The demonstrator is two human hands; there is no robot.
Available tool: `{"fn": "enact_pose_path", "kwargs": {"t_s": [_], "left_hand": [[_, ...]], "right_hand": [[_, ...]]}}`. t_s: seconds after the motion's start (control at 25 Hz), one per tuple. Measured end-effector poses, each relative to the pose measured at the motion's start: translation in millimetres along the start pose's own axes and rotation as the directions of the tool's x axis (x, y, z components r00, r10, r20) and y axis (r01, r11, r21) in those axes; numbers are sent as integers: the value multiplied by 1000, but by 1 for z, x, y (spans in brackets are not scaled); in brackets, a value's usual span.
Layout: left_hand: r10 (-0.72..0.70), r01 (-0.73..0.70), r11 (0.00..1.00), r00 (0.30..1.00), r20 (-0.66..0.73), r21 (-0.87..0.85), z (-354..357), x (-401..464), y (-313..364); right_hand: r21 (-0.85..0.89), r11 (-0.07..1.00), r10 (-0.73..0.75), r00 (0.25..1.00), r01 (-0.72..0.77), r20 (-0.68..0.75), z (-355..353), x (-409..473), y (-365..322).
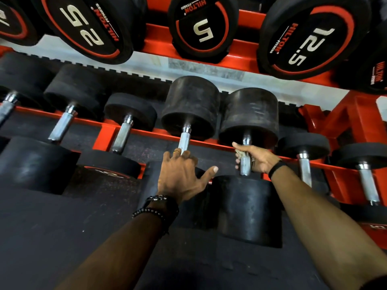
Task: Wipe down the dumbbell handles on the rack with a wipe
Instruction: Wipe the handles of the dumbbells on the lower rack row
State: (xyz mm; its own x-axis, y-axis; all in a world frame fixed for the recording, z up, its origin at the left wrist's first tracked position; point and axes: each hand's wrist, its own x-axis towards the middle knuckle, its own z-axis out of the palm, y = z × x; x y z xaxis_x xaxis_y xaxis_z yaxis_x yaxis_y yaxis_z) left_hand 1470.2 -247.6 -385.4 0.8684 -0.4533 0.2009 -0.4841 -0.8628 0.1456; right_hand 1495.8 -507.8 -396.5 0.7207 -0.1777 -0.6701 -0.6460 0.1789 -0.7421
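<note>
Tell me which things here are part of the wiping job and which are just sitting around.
In the job:
wipe, wrapped on the handle
right hand gripping wipe and handle
left hand on the next handle
other lower handles

Just there:
upper dumbbells, 25, 5, 12.5
red rack

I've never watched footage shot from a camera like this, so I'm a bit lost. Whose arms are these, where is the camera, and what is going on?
The camera sits on a person's head, looking down, so the two arms are that person's own. In front is a red rack of black dumbbells with metal handles. The right hand is wrapped around one dumbbell handle with a crumpled wipe pressed against it. The left hand holds nothing; its fingers reach the neighbouring handle. Above hang bigger dumbbells marked 25, 5 and 12.5.
</note>
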Motion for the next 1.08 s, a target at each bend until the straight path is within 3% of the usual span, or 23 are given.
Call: {"fn": "enact_pose_path", "kwargs": {"t_s": [0.2, 0.36, 0.44, 0.56, 0.64, 0.72, 0.8, 0.88, 0.96, 1.0, 1.08], "left_hand": [[0, 0, 1000, 1000, 11, -1, 1, 0, -1], [2, -2, 1000, 1000, 9, -10, 1, 0, -2], [5, -5, 1000, 1000, 3, -11, 2, -1, -2], [-2, 2, 1000, 1000, -7, -3, 3, -1, -2], [-2, 2, 1000, 1000, -18, -14, 4, 0, -2], [-1, 1, 1000, 1000, -11, -20, 4, 0, -3], [0, 0, 1000, 1000, -1, -17, 3, -1, -3], [-1, 1, 1000, 1000, -1, -16, 2, -1, -2], [1, -1, 1000, 1000, -3, -23, 2, 0, -2], [-1, 0, 1000, 1000, -4, -24, 2, 0, -4], [7, -7, 1000, 1000, -2, -28, 3, -1, -4]], "right_hand": [[9, 989, 146, 989, -146, 15, 0, 4, 4], [-178, 971, 153, 986, -162, -64, 9, 3, 10], [-424, 896, 56, 981, -131, -184, 5, -4, 17], [-759, 651, -322, 892, -36, -318, -2, -21, 16], [-839, 537, -537, 802, 88, -261, -3, -30, 16], [-861, 442, -631, 769, 253, -98, 0, -35, 21], [-911, 275, -553, 826, 307, 111, 2, -36, 20], [-949, 126, -359, 905, 288, 227, 1, -38, 11], [-928, 209, -325, 917, 308, 231, -1, -38, 2], [-901, 281, -428, 884, 330, 190, -4, -33, -2], [-893, 309, -678, 734, 327, 34, -12, -27, -5]]}}
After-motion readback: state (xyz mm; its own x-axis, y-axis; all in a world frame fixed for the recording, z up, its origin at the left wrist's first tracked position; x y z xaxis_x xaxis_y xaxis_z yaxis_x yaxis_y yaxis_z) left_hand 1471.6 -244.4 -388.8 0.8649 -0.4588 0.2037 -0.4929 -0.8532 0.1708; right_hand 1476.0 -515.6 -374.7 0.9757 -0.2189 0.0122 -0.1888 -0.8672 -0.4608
